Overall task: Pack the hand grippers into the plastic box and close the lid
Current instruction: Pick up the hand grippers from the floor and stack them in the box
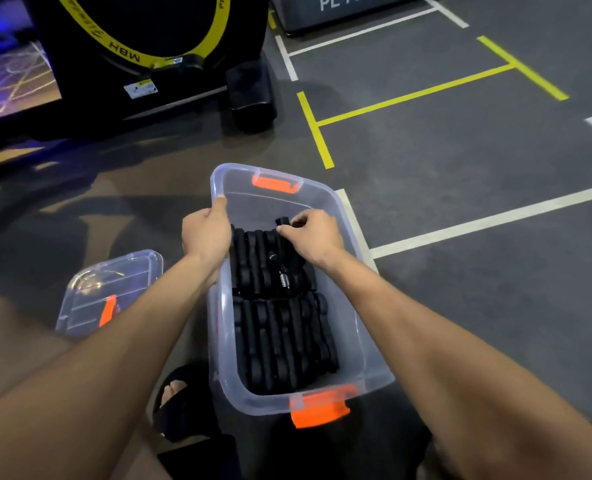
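At the bottom centre of the frame, the plastic box [353, 327] sits on the floor [460, 161] with hand grippers [280, 337] already lined in two rows. Further up, the right hand [313, 237] has its fingers pinched narrow on one more gripper while the left hand [206, 233] grips the box rim. Packing looks nearly finished, but the lid [114, 285] lies at the left, not yet on.

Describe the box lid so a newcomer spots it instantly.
Start at the clear plastic box of black hand grippers between the forearms. The lid lies on the floor beside the left forearm: flat, clear, with one orange latch, nothing in it.
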